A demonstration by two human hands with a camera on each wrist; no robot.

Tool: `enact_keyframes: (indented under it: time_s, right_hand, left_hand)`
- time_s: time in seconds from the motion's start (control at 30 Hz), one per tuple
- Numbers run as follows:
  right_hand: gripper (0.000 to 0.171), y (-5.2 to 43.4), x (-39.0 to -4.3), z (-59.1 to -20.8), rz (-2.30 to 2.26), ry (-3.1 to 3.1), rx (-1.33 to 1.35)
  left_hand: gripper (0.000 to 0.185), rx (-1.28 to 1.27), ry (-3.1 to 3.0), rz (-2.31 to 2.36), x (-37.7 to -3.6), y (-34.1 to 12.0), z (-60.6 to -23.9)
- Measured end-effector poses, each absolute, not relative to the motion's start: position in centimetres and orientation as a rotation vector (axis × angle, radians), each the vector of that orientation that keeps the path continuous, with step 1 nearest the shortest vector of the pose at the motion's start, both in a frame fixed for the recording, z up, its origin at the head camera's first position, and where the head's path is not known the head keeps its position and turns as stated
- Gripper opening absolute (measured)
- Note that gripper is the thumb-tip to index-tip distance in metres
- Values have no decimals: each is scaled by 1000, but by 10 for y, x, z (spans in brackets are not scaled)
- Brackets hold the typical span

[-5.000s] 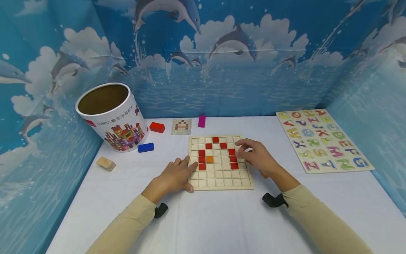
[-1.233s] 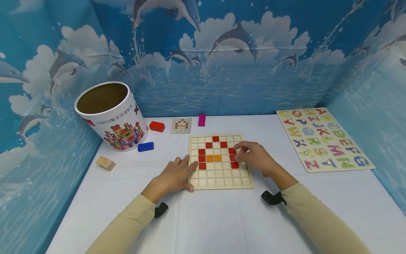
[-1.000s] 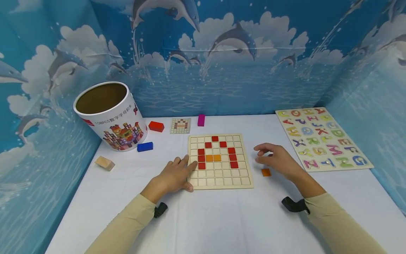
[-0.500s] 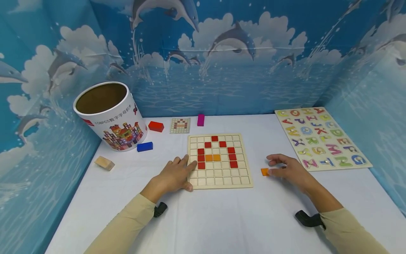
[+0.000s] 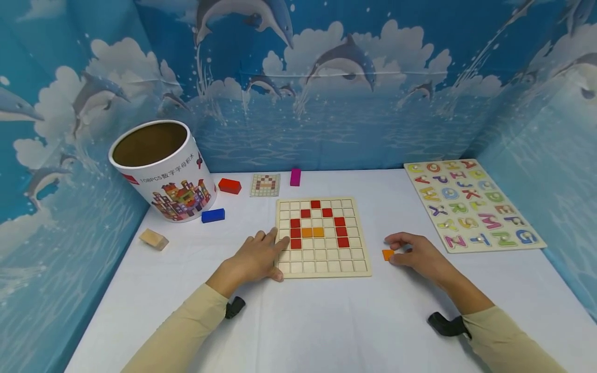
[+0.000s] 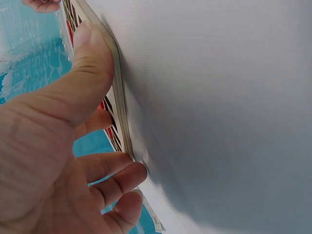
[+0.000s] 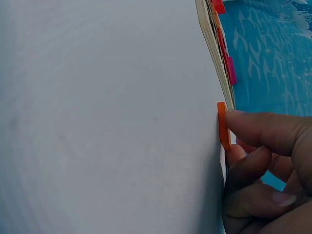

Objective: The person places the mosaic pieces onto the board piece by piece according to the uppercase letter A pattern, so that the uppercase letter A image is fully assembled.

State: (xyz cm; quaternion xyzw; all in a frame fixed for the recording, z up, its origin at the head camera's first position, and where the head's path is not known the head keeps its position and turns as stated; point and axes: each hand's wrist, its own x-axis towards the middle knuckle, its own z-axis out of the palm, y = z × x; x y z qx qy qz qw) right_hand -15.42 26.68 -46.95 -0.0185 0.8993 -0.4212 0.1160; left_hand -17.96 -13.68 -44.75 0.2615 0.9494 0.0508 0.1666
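Note:
A wooden grid board (image 5: pixel 322 267) lies mid-table, with red tiles (image 5: pixel 340 229) forming an arch and two orange tiles (image 5: pixel 312 232) side by side inside it. My left hand (image 5: pixel 255 259) rests at the board's left edge, fingers spread; in the left wrist view the thumb (image 6: pixel 92 63) lies along the board's side. Right of the board, a loose orange tile (image 5: pixel 388 255) sits on the white cloth. My right hand (image 5: pixel 420 256) has its thumb and curled forefinger at this tile; in the right wrist view the orange tile (image 7: pixel 224 126) lies between their tips.
A small pattern card (image 5: pixel 265 185) stands behind the board, near a magenta block (image 5: pixel 296 177) and a red block (image 5: pixel 230 186). Left are a blue block (image 5: pixel 213 216), a plain wooden block (image 5: pixel 154 240) and a large white tub (image 5: pixel 184 186). An alphabet puzzle (image 5: pixel 475 210) lies right.
A second orange tile was added beside the first on the board. My right hand then left the board, moved right and down to the loose orange tile, and closed its fingers there. The left hand stayed.

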Motion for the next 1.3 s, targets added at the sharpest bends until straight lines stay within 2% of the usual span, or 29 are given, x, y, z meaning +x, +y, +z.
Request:
enact_keyframes:
  time_s: [0.4,0.63,0.73,1.0,1.3]
  right_hand:
    - [43,256,-157,-468,-1141,2672,-71]
    - [26,252,-156,-468,-1056,2734,-104]
    - [24,253,-156,-469,-1031,2770,-137]
    - [29,262,-174,-463,-1168,2688,-106]
    - [50,245,-206,-460,-1512,2445,71]
  left_hand:
    - [96,734,2695,139,-179,-138,-445]
    - [95,734,2693,157,-179,-139,-444]
    - [95,734,2692,156,-179,-139,-444]
    - [97,737,2694,165,-179,-138,-445]
    - [95,734,2686,200,-178,-137,-445]
